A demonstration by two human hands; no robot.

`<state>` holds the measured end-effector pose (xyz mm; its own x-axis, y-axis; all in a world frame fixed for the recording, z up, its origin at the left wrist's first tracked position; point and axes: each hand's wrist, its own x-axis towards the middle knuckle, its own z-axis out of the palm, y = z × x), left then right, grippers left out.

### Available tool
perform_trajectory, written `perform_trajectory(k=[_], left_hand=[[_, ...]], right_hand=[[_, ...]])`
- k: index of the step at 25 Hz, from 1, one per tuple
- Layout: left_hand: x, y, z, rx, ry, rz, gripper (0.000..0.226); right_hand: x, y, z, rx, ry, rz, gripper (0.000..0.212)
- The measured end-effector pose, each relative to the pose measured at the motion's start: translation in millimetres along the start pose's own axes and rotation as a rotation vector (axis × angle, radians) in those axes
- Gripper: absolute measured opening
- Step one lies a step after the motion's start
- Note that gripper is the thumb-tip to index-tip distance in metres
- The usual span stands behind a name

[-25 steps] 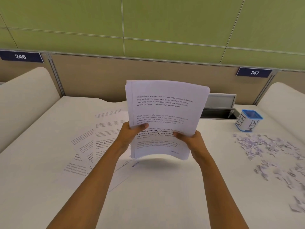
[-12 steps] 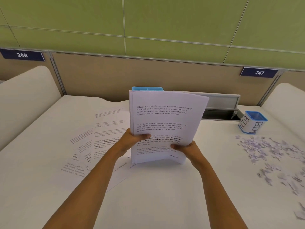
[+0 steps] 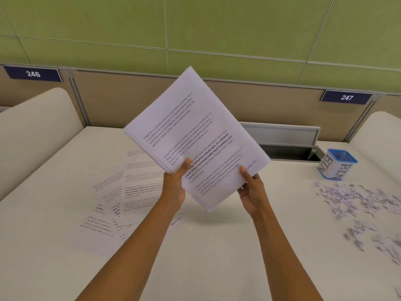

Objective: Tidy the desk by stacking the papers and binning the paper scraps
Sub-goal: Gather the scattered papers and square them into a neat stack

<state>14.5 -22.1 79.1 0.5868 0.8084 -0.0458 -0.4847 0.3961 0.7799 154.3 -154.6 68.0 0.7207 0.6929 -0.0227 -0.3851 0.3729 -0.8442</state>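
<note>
L hand (image 3: 173,190) & R hand (image 3: 251,192) both clamped on a stack of white printed A4 sheets (image 3: 195,137), thumbs on the front, one at each lower edge. Stack held in the air above the cream desk (image 3: 206,257), tilted w/ one corner pointing down. Loose printed pages (image 3: 121,198) lie fanned on desk just left of L forearm. Torn white paper scraps (image 3: 364,203) scattered far right. Small white tub w/ blue rim marked BIN (image 3: 336,164) stands behind scraps.

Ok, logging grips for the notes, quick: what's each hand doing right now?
Left hand: closed on the left edge of the stack of printed papers.
Right hand: closed on the stack's lower edge.
</note>
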Motion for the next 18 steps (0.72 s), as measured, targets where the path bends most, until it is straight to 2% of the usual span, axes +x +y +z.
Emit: perform_trajectory(k=[4,7,8,10,12,13,15,16,18], left_hand=[[-9,-16,11,-0.097,0.066,-0.084,0.050],[3,7,-9,-0.119,0.133,-0.081,0.049],[9,19,-20,-0.131,0.169,-0.066,0.047],[20,44,-40,0.006,0.194,-0.033,0.041],[26,59,-52,0.291,0.100,-0.093,0.038],[28,62,-54,0.414,0.028,-0.167,0.039],[26,59,-48,0.585,-0.081,-0.255,0.036],[25,55,-43,0.635,-0.081,-0.231,0.033],[25,46,-32,0.670,-0.049,-0.067,0.029]], right_hand=[[-1,12,19,-0.115,-0.040,-0.024,0.033],[4,-2,0,-0.239,-0.005,-0.041,0.037],[6,-11,-10,-0.274,-0.014,-0.029,0.045],[9,-30,-29,-0.344,-0.063,0.023,0.069],[12,-46,-43,-0.438,-0.125,0.088,0.079],[13,-51,-47,-0.500,-0.147,0.122,0.077],[14,-58,-45,-0.607,-0.163,0.155,0.056],[15,-58,-42,-0.638,-0.146,0.139,0.043],[16,-57,-33,-0.656,-0.075,0.041,0.030]])
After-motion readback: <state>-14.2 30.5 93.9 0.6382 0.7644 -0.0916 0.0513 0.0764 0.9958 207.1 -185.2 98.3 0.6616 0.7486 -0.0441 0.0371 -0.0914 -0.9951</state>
